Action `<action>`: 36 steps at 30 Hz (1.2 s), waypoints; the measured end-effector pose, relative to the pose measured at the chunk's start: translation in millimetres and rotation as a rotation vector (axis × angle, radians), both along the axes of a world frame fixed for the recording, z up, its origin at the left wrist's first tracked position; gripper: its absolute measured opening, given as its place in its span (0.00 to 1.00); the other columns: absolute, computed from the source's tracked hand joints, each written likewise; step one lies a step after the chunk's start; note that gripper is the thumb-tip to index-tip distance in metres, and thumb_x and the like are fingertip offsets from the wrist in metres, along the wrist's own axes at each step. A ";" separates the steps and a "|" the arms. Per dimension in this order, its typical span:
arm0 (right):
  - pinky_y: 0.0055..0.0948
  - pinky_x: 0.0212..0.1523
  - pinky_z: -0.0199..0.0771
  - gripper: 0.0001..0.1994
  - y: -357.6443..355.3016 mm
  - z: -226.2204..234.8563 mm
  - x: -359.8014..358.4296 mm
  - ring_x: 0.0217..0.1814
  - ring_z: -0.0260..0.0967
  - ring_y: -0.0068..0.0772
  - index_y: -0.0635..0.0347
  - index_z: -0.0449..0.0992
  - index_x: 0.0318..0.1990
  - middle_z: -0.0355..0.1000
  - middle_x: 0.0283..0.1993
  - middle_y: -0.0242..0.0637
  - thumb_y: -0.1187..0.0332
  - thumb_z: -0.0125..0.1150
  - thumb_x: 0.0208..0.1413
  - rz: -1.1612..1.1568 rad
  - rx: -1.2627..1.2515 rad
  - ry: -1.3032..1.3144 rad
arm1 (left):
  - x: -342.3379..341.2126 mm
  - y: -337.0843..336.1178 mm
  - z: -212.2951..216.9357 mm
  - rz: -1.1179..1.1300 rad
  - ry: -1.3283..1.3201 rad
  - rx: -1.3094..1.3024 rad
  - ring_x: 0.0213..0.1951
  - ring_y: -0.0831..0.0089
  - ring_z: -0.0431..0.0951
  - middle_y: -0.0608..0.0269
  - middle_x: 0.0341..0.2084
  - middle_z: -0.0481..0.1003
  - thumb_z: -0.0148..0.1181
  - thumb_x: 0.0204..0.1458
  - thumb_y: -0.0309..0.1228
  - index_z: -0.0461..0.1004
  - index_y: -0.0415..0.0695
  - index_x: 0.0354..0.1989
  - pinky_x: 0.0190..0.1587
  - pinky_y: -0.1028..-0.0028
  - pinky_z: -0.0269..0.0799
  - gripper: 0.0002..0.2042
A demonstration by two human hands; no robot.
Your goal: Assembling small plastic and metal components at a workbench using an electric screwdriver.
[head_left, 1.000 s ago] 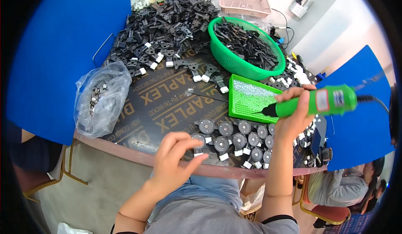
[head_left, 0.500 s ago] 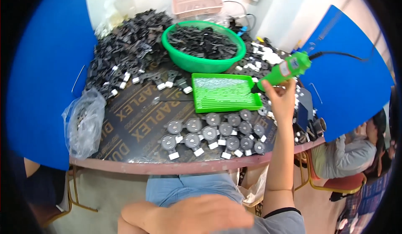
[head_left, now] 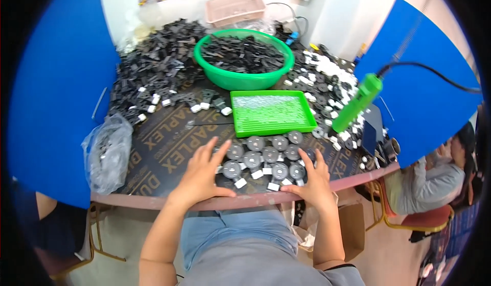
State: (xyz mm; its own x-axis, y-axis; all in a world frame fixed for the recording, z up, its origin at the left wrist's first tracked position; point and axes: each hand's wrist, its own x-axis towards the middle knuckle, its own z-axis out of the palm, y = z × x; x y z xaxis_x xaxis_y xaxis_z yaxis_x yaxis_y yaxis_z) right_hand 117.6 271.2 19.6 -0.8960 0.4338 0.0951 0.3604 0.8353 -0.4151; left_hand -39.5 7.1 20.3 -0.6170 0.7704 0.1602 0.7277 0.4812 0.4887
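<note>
Round grey parts with white tabs (head_left: 252,159) lie bunched on the dark tabletop, close to its front edge. At the left side of the bunch rests my left hand (head_left: 202,171), fingers spread and thumb along the table edge. My right hand (head_left: 313,178) curves around the right side, its fingers apart and touching the outermost parts. Neither hand grips anything; some parts are partly hidden beneath the fingers. Right of the bunch hangs a green electric screwdriver (head_left: 359,102), its black cord running up to the right. Behind the parts lies a shallow green tray (head_left: 273,113) holding small shiny pieces.
A green basin (head_left: 244,79) full of black parts stands behind the tray. Black parts (head_left: 153,63) are heaped at the left, beside a clear plastic bag (head_left: 107,155). White and dark pieces (head_left: 327,81) spread at the right. Blue panels (head_left: 422,81) flank the table; another person (head_left: 434,186) sits at right.
My right hand has let go of the electric screwdriver, which now hangs free, and has come down to the parts. My left hand has moved forward from near my body onto the table.
</note>
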 end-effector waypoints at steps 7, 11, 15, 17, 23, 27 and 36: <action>0.46 0.63 0.62 0.42 -14.9 -17.8 -5.8 0.67 0.55 0.60 0.46 0.70 0.59 0.47 0.71 0.58 0.57 0.82 0.29 0.017 -0.054 0.234 | 5.3 15.8 -9.3 0.102 -0.020 0.075 0.55 0.54 0.65 0.56 0.52 0.64 0.77 0.34 0.41 0.59 0.58 0.67 0.54 0.61 0.68 0.47; 0.41 0.61 0.66 0.27 -28.8 -27.0 -14.8 0.66 0.60 0.54 0.50 0.78 0.49 0.47 0.72 0.54 0.61 0.79 0.36 0.057 -0.093 0.363 | 5.0 18.4 -6.3 0.094 -0.089 0.082 0.54 0.53 0.67 0.54 0.52 0.63 0.77 0.34 0.40 0.60 0.57 0.67 0.54 0.62 0.68 0.46; 0.39 0.61 0.63 0.17 -51.7 -25.1 -23.9 0.68 0.58 0.52 0.52 0.80 0.44 0.50 0.71 0.52 0.61 0.73 0.45 0.000 -0.246 0.475 | 2.3 25.6 -7.0 0.039 -0.234 0.185 0.57 0.52 0.66 0.51 0.55 0.61 0.77 0.36 0.39 0.59 0.56 0.67 0.57 0.64 0.66 0.45; 0.39 0.62 0.62 0.16 -60.5 -24.4 -27.1 0.69 0.57 0.52 0.52 0.80 0.44 0.50 0.71 0.52 0.61 0.72 0.46 -0.033 -0.264 0.506 | -0.4 27.3 -13.2 0.030 -0.231 0.223 0.58 0.53 0.66 0.51 0.56 0.61 0.77 0.37 0.39 0.60 0.56 0.67 0.58 0.63 0.65 0.45; 0.39 0.64 0.60 0.18 -72.6 -18.5 -24.1 0.68 0.58 0.50 0.53 0.80 0.48 0.52 0.72 0.51 0.63 0.71 0.47 -0.053 -0.346 0.505 | -4.7 25.2 -24.3 0.015 -0.369 0.360 0.60 0.58 0.64 0.53 0.57 0.63 0.76 0.39 0.38 0.70 0.51 0.60 0.60 0.65 0.63 0.36; 0.39 0.63 0.61 0.21 -79.1 -28.2 -24.0 0.66 0.62 0.49 0.60 0.78 0.49 0.57 0.69 0.51 0.66 0.72 0.45 -0.010 -0.328 0.539 | 1.0 29.0 -23.9 0.045 -0.441 0.431 0.60 0.58 0.64 0.54 0.56 0.63 0.75 0.41 0.38 0.71 0.49 0.57 0.60 0.65 0.62 0.32; 0.26 0.47 0.72 0.27 -101.0 -50.8 -54.2 0.53 0.68 0.30 0.68 0.59 0.62 0.65 0.57 0.45 0.70 0.63 0.58 0.099 -0.684 0.615 | 17.0 43.9 -22.2 0.217 -0.892 0.689 0.49 0.70 0.71 0.58 0.49 0.68 0.66 0.52 0.36 0.70 0.46 0.57 0.55 0.69 0.66 0.24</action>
State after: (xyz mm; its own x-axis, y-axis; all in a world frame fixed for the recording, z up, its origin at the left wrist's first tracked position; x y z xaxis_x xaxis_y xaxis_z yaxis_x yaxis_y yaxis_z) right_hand 63.4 170.2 -31.2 -0.8086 0.4951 0.3177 -0.1467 0.3532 -0.9240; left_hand -22.5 51.0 -1.9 -0.8322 0.5518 -0.0541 -0.0754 -0.0159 0.9970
